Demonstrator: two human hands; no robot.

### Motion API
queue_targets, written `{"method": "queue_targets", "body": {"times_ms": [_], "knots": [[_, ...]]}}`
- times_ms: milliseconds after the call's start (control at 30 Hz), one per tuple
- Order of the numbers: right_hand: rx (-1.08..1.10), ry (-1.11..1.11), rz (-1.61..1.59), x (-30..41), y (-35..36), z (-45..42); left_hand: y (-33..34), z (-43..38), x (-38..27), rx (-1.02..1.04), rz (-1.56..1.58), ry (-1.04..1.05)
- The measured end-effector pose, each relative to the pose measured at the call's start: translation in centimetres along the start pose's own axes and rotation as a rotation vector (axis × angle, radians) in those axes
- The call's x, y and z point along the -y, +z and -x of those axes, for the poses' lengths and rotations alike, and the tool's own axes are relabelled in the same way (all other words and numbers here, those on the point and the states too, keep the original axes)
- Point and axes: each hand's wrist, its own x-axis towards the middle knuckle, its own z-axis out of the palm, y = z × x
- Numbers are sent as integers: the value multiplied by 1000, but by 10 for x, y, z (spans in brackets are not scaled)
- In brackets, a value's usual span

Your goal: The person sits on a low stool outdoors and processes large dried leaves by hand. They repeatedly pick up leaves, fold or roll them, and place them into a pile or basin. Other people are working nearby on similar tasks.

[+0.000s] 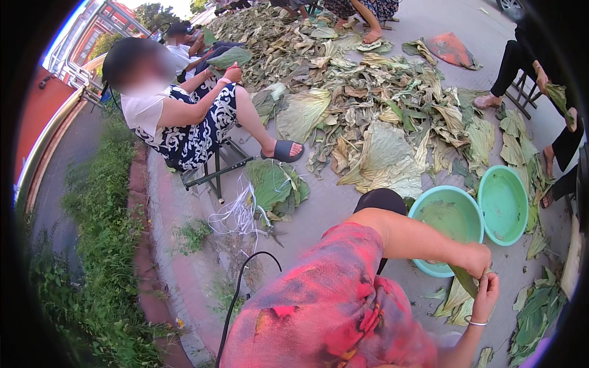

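Both my hands are together at the lower right over the grey pavement. My left hand (477,258) is closed on a folded green lotus leaf (464,279). Just below it, my right hand (487,292), with a metal bangle at the wrist, pinches the same leaf between thumb and fingers. Pale dried leaf pieces (460,301) lie on the ground beneath. Close above the hands stands a light-blue plastic basin (414,216) with water in it. A green plastic basin (504,169) stands to its right. My left arm partly covers a dark rounded thing (379,198).
A large heap of dried lotus leaves (349,106) spreads ahead. A seated person (184,110) and a person in black (511,60) handle leaves. White string (237,214) and pruning shears (275,234) lie left of me. A green leaf pile (536,317) lies lower right.
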Motion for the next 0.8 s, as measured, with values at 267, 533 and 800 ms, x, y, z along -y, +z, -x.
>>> {"method": "queue_targets", "body": {"times_ms": [267,533,800], "knots": [[-64,170,-275,-6,3,-1,8,2,-3,-256,50,47],[-29,201,-347,-10,-8,-8,17,-5,2,-319,98,123],[47,207,-192,4,-11,4,11,6,-4,-149,116,69]]}}
